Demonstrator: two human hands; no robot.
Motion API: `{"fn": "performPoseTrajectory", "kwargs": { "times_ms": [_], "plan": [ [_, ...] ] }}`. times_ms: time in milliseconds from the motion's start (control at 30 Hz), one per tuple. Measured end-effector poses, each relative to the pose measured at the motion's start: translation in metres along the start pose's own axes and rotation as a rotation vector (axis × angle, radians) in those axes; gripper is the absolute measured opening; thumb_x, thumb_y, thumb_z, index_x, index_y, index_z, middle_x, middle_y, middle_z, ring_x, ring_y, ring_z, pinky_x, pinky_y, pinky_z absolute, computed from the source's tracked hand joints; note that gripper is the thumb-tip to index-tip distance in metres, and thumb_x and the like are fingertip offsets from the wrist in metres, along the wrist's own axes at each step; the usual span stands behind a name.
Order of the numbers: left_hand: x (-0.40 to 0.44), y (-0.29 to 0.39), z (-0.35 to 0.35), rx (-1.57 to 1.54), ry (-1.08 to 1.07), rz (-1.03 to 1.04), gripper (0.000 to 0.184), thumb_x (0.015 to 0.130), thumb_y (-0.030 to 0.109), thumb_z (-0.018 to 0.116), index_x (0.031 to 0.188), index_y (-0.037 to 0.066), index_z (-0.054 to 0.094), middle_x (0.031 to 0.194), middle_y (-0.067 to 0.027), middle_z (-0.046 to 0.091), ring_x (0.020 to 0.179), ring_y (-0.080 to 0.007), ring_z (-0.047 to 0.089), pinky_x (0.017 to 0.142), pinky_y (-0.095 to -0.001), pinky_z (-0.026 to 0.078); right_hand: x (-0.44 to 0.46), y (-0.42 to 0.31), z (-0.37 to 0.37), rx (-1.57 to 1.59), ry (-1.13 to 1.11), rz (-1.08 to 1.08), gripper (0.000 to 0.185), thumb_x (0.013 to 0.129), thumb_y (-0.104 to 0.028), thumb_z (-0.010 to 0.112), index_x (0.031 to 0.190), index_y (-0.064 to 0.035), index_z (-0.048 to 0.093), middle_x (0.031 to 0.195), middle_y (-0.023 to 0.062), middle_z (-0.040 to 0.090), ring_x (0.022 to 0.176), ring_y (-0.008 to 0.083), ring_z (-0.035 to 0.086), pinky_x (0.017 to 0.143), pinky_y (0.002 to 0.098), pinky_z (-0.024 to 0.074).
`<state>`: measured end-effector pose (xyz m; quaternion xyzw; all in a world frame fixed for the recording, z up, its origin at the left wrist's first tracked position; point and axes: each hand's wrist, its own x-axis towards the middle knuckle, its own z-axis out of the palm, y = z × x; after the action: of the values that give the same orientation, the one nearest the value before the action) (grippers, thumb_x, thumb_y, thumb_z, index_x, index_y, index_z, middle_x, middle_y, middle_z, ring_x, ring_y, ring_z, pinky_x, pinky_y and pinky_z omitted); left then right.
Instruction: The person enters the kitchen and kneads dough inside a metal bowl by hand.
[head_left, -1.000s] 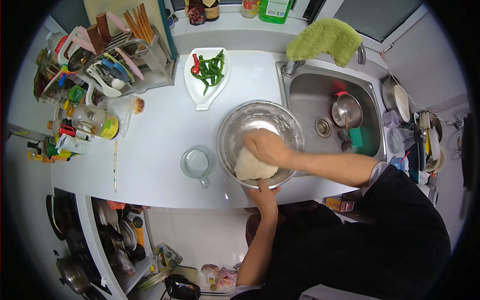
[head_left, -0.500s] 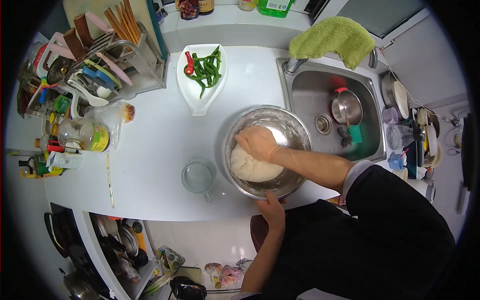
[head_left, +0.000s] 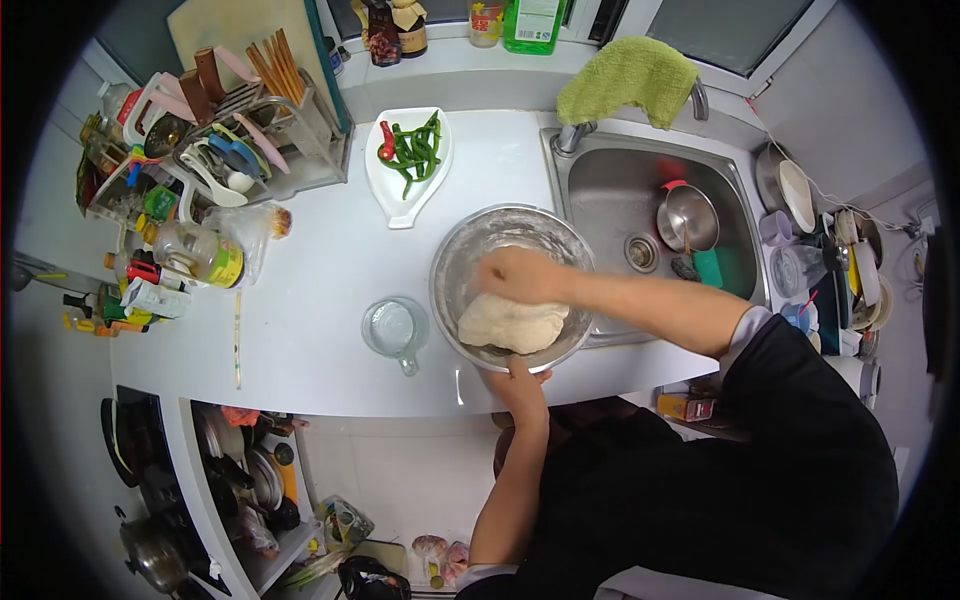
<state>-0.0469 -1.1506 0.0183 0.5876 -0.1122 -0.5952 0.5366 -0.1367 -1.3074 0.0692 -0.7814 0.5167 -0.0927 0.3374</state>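
Note:
A steel bowl (head_left: 450, 262) stands on the white counter beside the sink, with a pale lump of dough (head_left: 512, 324) inside it. Curled into a fist, my right hand (head_left: 520, 275) is over the bowl at the dough's upper edge; whether it touches the dough cannot be made out. My left hand (head_left: 522, 386) grips the bowl's near rim, its thumb on the outside and its fingers partly hidden underneath. Just left of the bowl is a glass cup (head_left: 394, 328) with a handle. A white dish (head_left: 404, 208) holding green and red peppers (head_left: 417, 150) lies behind it.
The sink (head_left: 600, 190) at the right contains a small pot (head_left: 688, 217) and a green sponge (head_left: 707, 268). A green towel (head_left: 630, 82) hangs over the tap. Bottles, a utensil rack (head_left: 310, 150) and a thin stick (head_left: 238, 340) are at the left.
The view has shifted between frames. My right hand, pressed on the dough before, is now a closed fist at its upper edge. The dough looks flatter and wider. My left hand still holds the rim.

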Motion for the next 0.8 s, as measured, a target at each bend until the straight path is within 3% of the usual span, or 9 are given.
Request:
{"fn": "performPoseTrajectory", "kwargs": {
  "times_ms": [33,167,233,433,500,600,667,800],
  "plan": [
    [0.001,0.001,0.000,0.010,-0.027,-0.011,0.053,0.084,0.003,0.042,0.135,0.001,0.031,0.129,-0.0183,0.047,0.093,-0.0256,0.063,0.048,-0.0287,0.057,-0.008,-0.002,0.011,0.044,0.110,-0.092,0.035,0.089,-0.039,0.057,0.100,-0.0067,0.067,0.094,0.0177,0.066,0.090,0.0379,0.061,0.081,0.0472,0.0474],
    [0.003,0.006,0.000,0.043,-0.056,-0.018,0.052,0.084,0.003,0.043,0.135,0.002,0.032,0.128,-0.0173,0.048,0.093,-0.0254,0.063,0.046,-0.0281,0.056,-0.045,-0.010,0.045,-0.111,0.286,-0.136,0.034,0.086,-0.033,0.061,0.108,-0.0078,0.064,0.100,0.0161,0.064,0.096,0.0362,0.058,0.084,0.0455,0.0449],
    [-0.002,0.016,0.002,0.050,-0.066,-0.034,0.051,0.085,0.003,0.043,0.135,0.001,0.032,0.127,-0.0180,0.049,0.090,-0.0251,0.063,0.046,-0.0278,0.055,-0.052,-0.016,0.050,-0.231,0.503,-0.317,0.033,0.085,-0.031,0.061,0.110,-0.0098,0.064,0.101,0.0126,0.064,0.098,0.0324,0.058,0.085,0.0444,0.0431],
    [-0.003,0.013,0.000,0.108,-0.080,-0.025,0.046,0.088,0.006,0.042,0.132,-0.005,0.031,0.118,-0.0216,0.052,0.077,-0.0231,0.064,0.045,-0.0275,0.053,-0.013,0.009,0.045,-0.216,0.420,-0.075,0.028,0.089,-0.026,0.057,0.111,-0.0116,0.065,0.099,0.0103,0.063,0.095,0.0293,0.058,0.083,0.0435,0.0411],
    [-0.004,0.011,-0.003,0.115,-0.083,-0.025,0.043,0.089,0.007,0.043,0.129,-0.007,0.032,0.114,-0.0225,0.054,0.073,-0.0226,0.064,0.045,-0.0277,0.053,0.003,0.023,0.041,-0.211,0.401,-0.037,0.023,0.090,-0.025,0.055,0.104,-0.0112,0.067,0.095,0.0097,0.063,0.093,0.0301,0.058,0.082,0.0435,0.0422],
    [-0.003,0.006,-0.006,0.169,-0.100,-0.119,0.028,0.092,0.011,0.044,0.112,-0.009,0.041,0.098,-0.0204,0.058,0.061,-0.0196,0.062,0.045,-0.0278,0.052,0.022,0.043,0.041,-0.150,0.412,-0.026,0.021,0.091,-0.025,0.052,0.094,-0.0098,0.066,0.090,0.0113,0.064,0.090,0.0318,0.059,0.080,0.0445,0.0447],
    [-0.001,0.002,-0.011,0.179,-0.119,-0.131,0.027,0.092,0.010,0.043,0.111,-0.008,0.041,0.098,-0.0198,0.058,0.061,-0.0192,0.062,0.045,-0.0274,0.052,0.030,0.053,0.045,-0.155,0.440,-0.009,0.023,0.092,-0.025,0.049,0.085,-0.0091,0.064,0.084,0.0129,0.064,0.084,0.0326,0.060,0.076,0.0464,0.0474],
    [-0.004,0.006,-0.006,0.152,-0.113,-0.053,0.029,0.090,0.007,0.043,0.115,-0.007,0.040,0.100,-0.0189,0.058,0.063,-0.0185,0.062,0.045,-0.0263,0.052,0.031,0.055,0.044,-0.145,0.455,0.034,0.027,0.094,-0.026,0.047,0.083,-0.0076,0.064,0.082,0.0146,0.065,0.081,0.0345,0.062,0.075,0.0478,0.0487]
  ]
}}
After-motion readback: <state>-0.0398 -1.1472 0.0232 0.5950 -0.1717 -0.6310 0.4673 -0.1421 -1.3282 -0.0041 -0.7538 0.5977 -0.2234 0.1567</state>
